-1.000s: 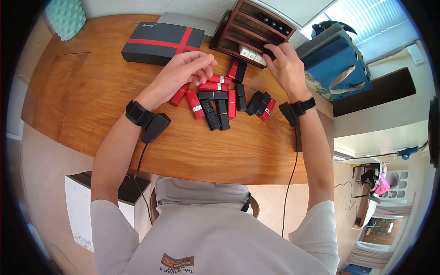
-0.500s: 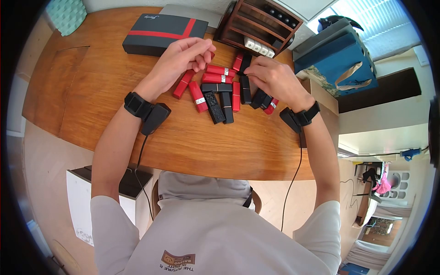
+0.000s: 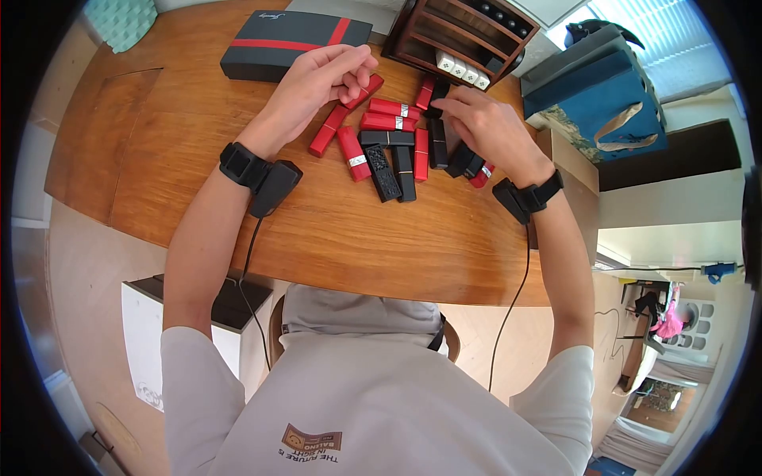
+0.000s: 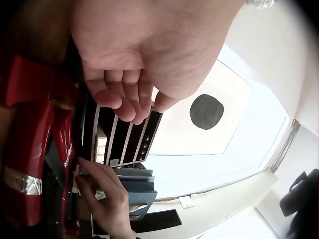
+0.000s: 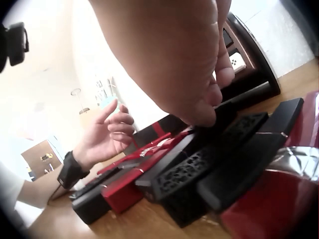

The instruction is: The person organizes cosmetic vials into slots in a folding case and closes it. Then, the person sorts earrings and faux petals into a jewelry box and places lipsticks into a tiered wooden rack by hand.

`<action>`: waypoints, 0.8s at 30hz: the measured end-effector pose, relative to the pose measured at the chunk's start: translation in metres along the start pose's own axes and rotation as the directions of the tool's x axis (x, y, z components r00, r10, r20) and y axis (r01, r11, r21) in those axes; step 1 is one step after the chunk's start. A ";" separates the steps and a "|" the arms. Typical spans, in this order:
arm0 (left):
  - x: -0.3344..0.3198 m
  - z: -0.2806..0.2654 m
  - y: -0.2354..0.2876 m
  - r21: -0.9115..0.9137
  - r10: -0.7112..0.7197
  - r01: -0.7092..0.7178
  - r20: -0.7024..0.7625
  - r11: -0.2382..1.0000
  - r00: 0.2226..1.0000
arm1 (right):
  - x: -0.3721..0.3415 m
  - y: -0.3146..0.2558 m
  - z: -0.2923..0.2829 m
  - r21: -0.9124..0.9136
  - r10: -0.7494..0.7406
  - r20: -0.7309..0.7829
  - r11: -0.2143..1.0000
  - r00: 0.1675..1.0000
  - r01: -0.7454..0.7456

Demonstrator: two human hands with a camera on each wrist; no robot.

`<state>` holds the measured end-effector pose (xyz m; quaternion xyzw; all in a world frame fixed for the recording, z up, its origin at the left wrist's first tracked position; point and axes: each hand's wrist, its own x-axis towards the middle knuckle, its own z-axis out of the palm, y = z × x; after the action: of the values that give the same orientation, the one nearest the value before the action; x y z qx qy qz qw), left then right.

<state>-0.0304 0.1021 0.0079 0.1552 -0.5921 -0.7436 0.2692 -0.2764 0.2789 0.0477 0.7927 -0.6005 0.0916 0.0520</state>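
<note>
Several red and black rectangular tubes lie loosely grouped on the wooden table. My right hand [image 3: 490,131] pinches the near end of a black tube [image 3: 439,91] beside a short red tube [image 3: 425,91]; in the right wrist view, thumb and fingertips of that hand [image 5: 169,59] meet at a dark surface, partly hidden. My left hand [image 3: 305,91] hovers over the left side of the group, near a red tube [image 3: 327,131], with loosely bent fingers. The left wrist view shows nothing inside this hand [image 4: 149,55]. A black tube with a patterned face [image 3: 382,170] lies in the middle.
A dark wooden rack [image 3: 452,36] at the back holds white blocks [image 3: 463,69] and small black pieces. Left of it lies a black box with a red ribbon [image 3: 278,44]. A blue bag [image 3: 611,111] stands to the right, beside a brown carton [image 3: 575,170].
My right hand has come down from the rack's front to the black tube and closed its fingertips at it. The left hand stays raised over the tubes. The head view has shifted slightly.
</note>
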 end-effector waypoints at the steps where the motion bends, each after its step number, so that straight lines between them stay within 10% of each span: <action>1: 0.000 -0.001 -0.001 -0.001 0.006 -0.006 -0.002 1.000 1.000 | 0.000 0.001 0.003 -0.057 -0.002 -0.013 0.998 1.000 0.001; 14: 0.001 -0.002 -0.003 0.012 -0.008 0.008 0.000 1.000 1.000 | 0.006 0.011 0.003 -0.209 -0.188 0.060 0.958 0.980 0.196; 24: 0.000 -0.001 -0.002 0.021 -0.017 0.017 0.012 1.000 1.000 | 0.001 0.002 -0.024 0.256 0.180 -0.265 0.960 0.947 -0.111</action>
<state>-0.0306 0.1014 0.0057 0.1585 -0.5999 -0.7406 0.2579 -0.2797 0.2821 0.0717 0.7248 -0.6285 0.2798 0.0359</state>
